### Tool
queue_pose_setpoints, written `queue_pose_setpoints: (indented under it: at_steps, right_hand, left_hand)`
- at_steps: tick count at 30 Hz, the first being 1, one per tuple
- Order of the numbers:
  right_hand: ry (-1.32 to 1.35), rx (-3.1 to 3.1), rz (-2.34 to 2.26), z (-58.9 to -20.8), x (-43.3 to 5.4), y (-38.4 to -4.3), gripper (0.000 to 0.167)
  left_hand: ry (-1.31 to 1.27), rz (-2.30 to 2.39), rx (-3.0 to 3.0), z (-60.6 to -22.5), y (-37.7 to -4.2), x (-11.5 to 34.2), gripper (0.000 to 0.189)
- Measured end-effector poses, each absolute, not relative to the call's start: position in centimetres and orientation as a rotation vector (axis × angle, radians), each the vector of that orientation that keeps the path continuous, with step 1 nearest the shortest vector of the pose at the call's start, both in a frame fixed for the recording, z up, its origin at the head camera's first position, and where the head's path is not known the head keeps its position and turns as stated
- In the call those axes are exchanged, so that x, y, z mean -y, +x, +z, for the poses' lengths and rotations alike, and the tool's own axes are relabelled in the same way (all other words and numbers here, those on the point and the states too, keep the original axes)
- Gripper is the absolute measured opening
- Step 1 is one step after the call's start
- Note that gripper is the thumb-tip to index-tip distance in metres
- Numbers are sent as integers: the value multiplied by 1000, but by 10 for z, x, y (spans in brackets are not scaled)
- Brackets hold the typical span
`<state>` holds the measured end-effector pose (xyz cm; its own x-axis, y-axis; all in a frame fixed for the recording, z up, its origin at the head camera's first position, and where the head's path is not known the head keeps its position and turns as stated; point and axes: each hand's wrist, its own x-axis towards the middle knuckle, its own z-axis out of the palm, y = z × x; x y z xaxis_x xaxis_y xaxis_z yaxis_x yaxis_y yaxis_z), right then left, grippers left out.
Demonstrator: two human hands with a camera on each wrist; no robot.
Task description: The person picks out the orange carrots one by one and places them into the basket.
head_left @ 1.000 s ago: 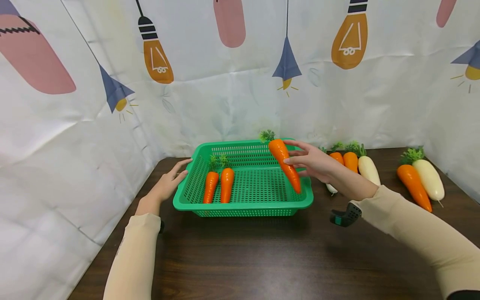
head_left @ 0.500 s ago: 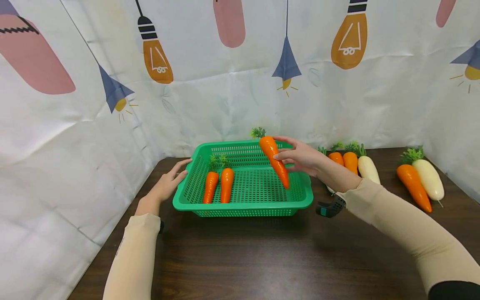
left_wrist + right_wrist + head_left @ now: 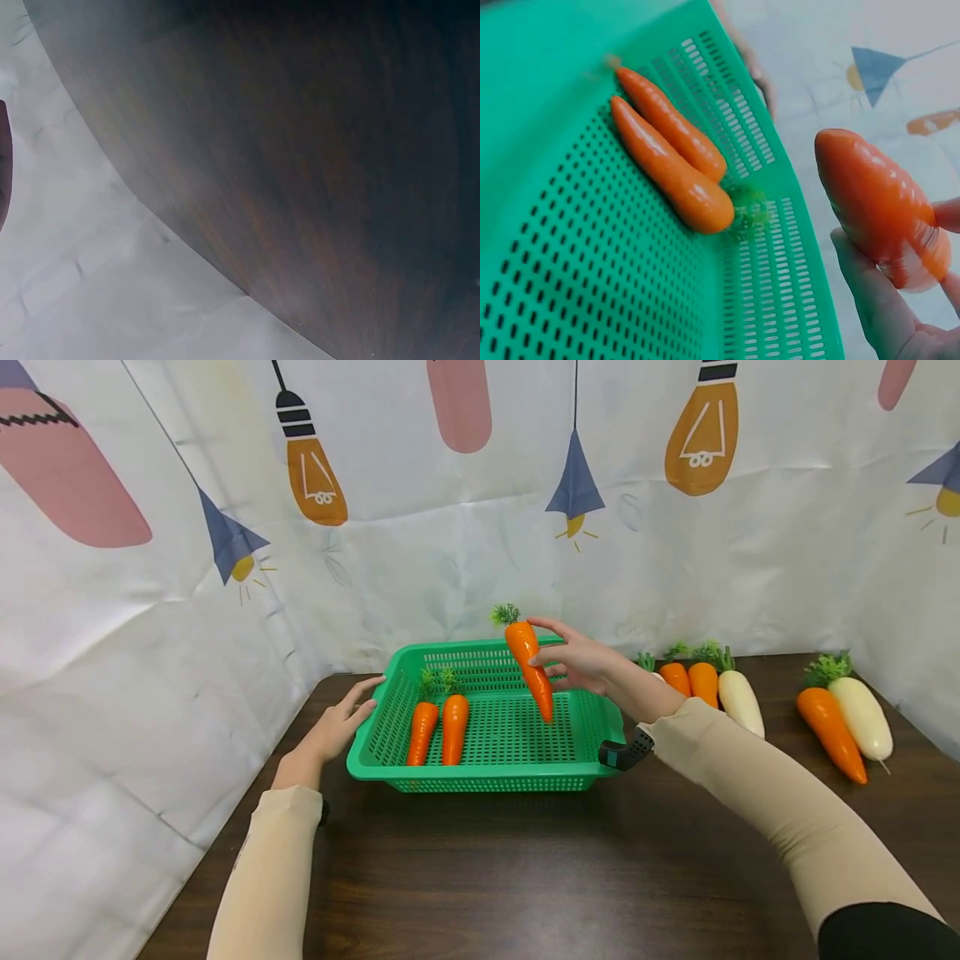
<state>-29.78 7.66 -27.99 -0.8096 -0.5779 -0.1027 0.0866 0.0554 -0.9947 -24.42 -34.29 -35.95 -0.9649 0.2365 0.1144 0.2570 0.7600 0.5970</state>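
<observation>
A carrot with a green leafy top is pinched between the thumb and fingers of my right hand, held above the green basket. The right wrist view shows the same carrot tip toward the camera, with the right thumb and fingers around its thick end. Two more carrots, one on the left and one beside it, lie side by side in the basket's left part. My left hand rests at the basket's left rim, its fingers fairly straight. Only a sliver of hand shows in the left wrist view.
Behind my right forearm lie several vegetables, among them a carrot and a white radish. Farther right, another carrot lies against a larger white radish. A patterned white curtain hangs behind the dark wooden table.
My right hand has carried the carrot leftward and slightly up over the basket, from its right side toward the middle. The left hand, basket and the two carrots in it stay put.
</observation>
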Motion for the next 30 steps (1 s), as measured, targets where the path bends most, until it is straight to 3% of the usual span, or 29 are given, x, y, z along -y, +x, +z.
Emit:
queue_pose_setpoints:
  at_steps: [30]
  right_hand:
    - [-366, -1820, -1902, -294, -24, -330, 82]
  left_hand:
    - [-424, -991, 2903, -360, -244, 343, 57]
